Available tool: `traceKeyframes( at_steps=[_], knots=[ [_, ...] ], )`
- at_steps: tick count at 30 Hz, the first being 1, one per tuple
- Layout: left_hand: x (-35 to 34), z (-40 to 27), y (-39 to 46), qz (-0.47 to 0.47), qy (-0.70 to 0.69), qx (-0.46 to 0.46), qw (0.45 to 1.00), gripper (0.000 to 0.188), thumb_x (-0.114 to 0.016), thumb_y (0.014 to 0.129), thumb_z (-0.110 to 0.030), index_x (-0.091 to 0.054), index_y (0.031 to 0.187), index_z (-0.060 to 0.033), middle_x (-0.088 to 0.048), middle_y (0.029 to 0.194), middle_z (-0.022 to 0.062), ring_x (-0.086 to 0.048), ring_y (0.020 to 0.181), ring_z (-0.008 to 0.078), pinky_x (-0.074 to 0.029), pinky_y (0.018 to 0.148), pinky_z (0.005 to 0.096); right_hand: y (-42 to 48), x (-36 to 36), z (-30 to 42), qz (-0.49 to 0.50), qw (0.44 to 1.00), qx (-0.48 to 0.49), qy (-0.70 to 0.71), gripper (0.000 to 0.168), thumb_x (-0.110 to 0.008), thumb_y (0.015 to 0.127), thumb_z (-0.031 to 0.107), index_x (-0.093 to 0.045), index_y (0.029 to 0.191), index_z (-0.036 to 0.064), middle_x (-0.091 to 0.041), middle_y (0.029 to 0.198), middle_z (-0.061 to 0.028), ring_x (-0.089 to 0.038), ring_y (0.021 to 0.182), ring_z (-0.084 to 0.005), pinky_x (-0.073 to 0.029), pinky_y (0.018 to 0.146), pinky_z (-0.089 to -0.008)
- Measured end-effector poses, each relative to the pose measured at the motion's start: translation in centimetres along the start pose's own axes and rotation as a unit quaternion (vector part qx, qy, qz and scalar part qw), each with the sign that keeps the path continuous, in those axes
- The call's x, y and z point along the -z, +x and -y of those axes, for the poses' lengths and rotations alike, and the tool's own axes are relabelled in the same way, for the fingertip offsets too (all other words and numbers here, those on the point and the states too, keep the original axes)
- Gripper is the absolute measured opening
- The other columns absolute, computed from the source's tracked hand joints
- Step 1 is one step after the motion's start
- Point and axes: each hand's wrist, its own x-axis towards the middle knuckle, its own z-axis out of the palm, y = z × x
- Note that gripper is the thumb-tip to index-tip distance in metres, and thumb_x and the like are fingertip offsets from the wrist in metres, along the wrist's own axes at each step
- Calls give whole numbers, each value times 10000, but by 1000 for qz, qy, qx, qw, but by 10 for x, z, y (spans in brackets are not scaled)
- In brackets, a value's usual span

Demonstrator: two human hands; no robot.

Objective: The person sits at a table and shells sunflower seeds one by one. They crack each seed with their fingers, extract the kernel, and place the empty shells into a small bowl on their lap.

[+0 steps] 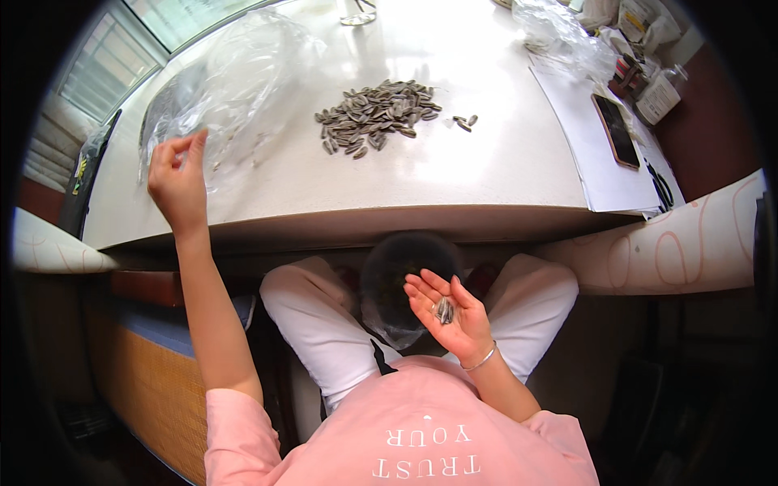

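My left hand point(179, 173) is raised over a clear plastic bag point(258, 67) spread on the left of the white table point(389, 185). Its thumb and index finger are drawn together; whether anything is between them cannot be seen. A few small pale bits lie on the bag. Palm up above my lap, my right hand point(453, 313) cradles a few striped sunflower seeds or hulls point(445, 311). Beneath it, between my knees, stands a dark round bin point(389, 285) with a clear liner. A pile of sunflower seeds point(380, 115) lies mid-table, with several stray ones point(467, 123) to its right.
On the right, a phone point(615, 130) rests on white paper sheets point(568, 115), near black-handled scissors point(661, 185) and a labelled bottle point(659, 94). Another crumpled plastic bag point(562, 36) lies behind. A clear glass point(357, 13) stands at the back, and a window point(182, 18) borders the far left.
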Motion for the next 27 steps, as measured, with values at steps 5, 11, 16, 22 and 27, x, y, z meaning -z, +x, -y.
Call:
traceKeyframes(
  at_steps=[5,11,16,22,27],
  knots=[
    [-8,-96,-104,198,-242,-88,946,106,-600,683,-7,-558,770,-50,-536,691,59,-483,614,213,-398,554,273,2,-9,-2,9,1000,13,-8,481,-286,908,322,-305,1236,-29,-285,1303,-191,-296,1207,-285,-251,1009,-371],
    [-14,-146,-192,389,-269,-111,874,324,-666,617,-103,-607,934,-123,-487,728,21,-444,665,202,-365,608,310,3,1,-4,-1,998,22,-56,502,-301,904,343,-283,1259,-11,-379,1238,-135,-383,1120,-205,-306,937,-320],
    [-14,-145,-194,415,-287,-88,859,214,-662,616,-96,-629,827,-116,-483,703,17,-436,664,192,-346,627,307,6,8,-7,-16,999,19,-35,455,-311,911,291,-303,1248,-14,-424,1177,-120,-409,1070,-180,-339,890,-295],
    [-13,-130,-196,443,-338,112,823,76,-642,663,-85,-630,725,-43,-526,658,39,-474,635,153,-376,621,274,4,4,-7,-122,960,26,-250,292,-414,889,226,-505,1027,-15,-562,890,-83,-526,694,-124,-427,584,-208],
    [-13,-126,-201,496,-426,305,692,123,-601,763,-111,-609,791,9,-562,728,16,-518,670,82,-423,626,208,-3,8,-7,-119,906,55,-401,121,-550,823,149,-535,865,36,-465,631,22,-328,483,-23,-236,412,-155]
  ],
)
